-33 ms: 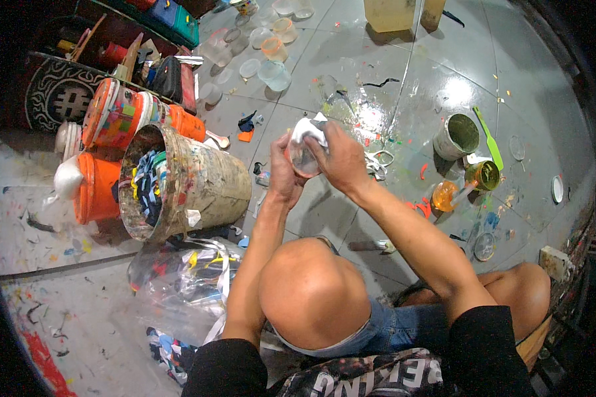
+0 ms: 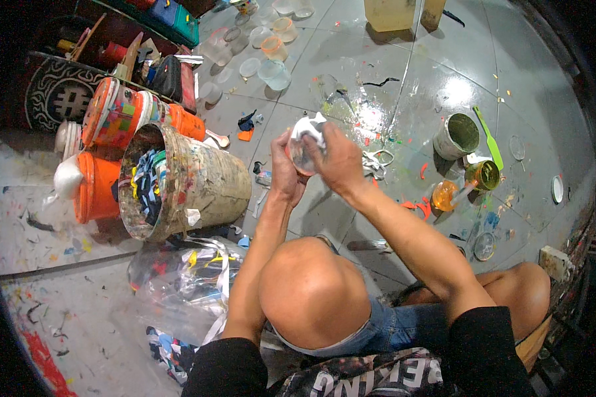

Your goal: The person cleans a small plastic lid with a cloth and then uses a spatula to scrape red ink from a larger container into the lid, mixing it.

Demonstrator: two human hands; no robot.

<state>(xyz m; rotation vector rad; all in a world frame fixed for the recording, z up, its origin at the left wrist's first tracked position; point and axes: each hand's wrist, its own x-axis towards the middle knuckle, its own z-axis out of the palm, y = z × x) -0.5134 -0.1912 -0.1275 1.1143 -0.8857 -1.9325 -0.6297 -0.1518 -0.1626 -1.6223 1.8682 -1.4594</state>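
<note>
I sit on a paint-spattered tiled floor with my knees drawn up. My left hand (image 2: 281,169) grips a small clear plastic cup (image 2: 302,159) from the left side. My right hand (image 2: 338,162) closes over the cup from the right and presses a crumpled white cloth (image 2: 309,126) against its top. Both hands are held together above the floor, in front of my knee (image 2: 311,291).
A paint-smeared bucket (image 2: 205,188) full of coloured scraps lies tilted at the left, beside orange containers (image 2: 96,188). Several clear cups (image 2: 271,49) stand at the far floor. A green paint pot (image 2: 458,135), green stick (image 2: 489,140), orange cup (image 2: 444,195) and scissors (image 2: 379,159) lie right. A plastic bag (image 2: 179,281) lies near left.
</note>
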